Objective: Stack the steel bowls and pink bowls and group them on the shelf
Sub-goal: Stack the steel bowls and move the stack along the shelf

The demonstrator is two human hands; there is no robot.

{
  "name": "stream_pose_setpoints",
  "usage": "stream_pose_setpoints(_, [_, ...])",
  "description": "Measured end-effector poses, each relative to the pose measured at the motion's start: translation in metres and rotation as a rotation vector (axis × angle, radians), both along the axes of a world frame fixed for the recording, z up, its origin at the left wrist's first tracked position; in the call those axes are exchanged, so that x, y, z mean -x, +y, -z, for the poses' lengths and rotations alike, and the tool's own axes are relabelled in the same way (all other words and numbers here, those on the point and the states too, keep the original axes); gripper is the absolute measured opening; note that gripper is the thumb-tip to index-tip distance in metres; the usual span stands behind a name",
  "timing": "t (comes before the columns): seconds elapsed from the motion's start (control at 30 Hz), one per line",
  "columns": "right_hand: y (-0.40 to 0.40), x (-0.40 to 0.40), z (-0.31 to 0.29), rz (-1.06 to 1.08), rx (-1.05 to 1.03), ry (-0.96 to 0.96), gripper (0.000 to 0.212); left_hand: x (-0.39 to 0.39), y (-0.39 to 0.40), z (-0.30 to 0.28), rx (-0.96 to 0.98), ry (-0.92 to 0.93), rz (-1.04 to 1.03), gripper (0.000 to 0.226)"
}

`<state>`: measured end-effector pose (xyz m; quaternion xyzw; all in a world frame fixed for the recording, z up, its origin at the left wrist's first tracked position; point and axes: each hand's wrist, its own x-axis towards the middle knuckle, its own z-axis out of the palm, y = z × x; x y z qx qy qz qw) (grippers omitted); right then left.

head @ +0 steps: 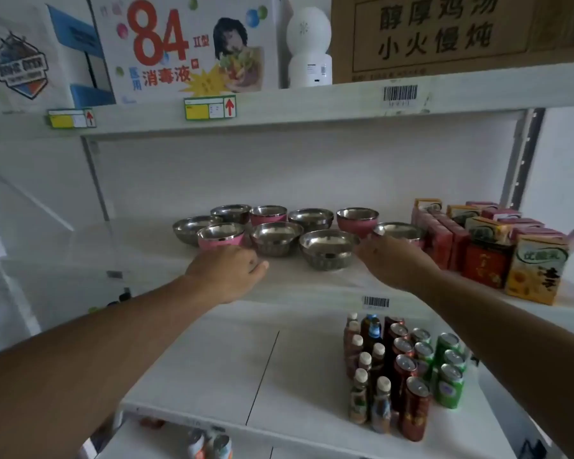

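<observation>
Several bowls stand loose on the middle white shelf (140, 256), none stacked. Steel bowls: far left (188, 228), back (230, 213), back centre (310, 217), front centre (275, 238), front right (328, 250). Pink bowls: front left (220, 237), back (267, 214), back right (357, 220), and one at the right (399, 231) partly hidden by my right hand. My left hand (227, 271) reaches in just below the front-left pink bowl, fingers curled, holding nothing. My right hand (390, 260) is at the right pink bowl's near side; whether it grips is unclear.
Drink cartons (484, 240) crowd the shelf's right end, close to the right pink bowl. Boxes and a white device (309, 48) fill the shelf above. Bottles and cans (408, 369) stand on the lower shelf's right side. Shelf uprights rise at left (95, 180) and right (521, 160).
</observation>
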<state>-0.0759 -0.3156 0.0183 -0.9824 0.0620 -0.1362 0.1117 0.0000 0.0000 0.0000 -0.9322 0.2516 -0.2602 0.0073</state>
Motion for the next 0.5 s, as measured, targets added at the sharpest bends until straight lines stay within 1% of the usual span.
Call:
stream_pose_setpoints(0.1, [-0.011,-0.021,0.002,0.053,-0.091,-0.031,0.046,-0.023,-0.011,0.0,0.017,0.062,-0.033,0.057])
stream_pose_setpoints(0.17, [-0.013,-0.034,0.007,0.056,-0.168,-0.081,0.044,-0.037,-0.016,0.003,0.04,0.149,-0.05,0.059])
stream_pose_setpoints(0.23, [-0.015,-0.048,0.015,0.038,-0.208,-0.137,0.042,-0.053,-0.02,0.008,0.087,0.244,-0.087,0.059])
stream_pose_setpoints(0.3, [-0.014,-0.058,0.019,0.06,-0.232,-0.145,0.041,-0.072,-0.021,0.014,0.125,0.285,-0.116,0.058])
stream_pose_setpoints(0.37, [-0.014,-0.069,0.02,0.087,-0.297,-0.137,0.041,-0.086,-0.021,0.013,0.192,0.353,-0.154,0.071])
stream_pose_setpoints(0.43, [-0.015,-0.075,0.018,0.132,-0.436,-0.121,0.041,-0.104,-0.023,0.015,0.339,0.429,-0.175,0.088])
stream_pose_setpoints(0.5, [-0.018,-0.077,0.018,0.178,-0.567,-0.074,0.04,-0.11,-0.025,0.012,0.493,0.489,-0.225,0.098])
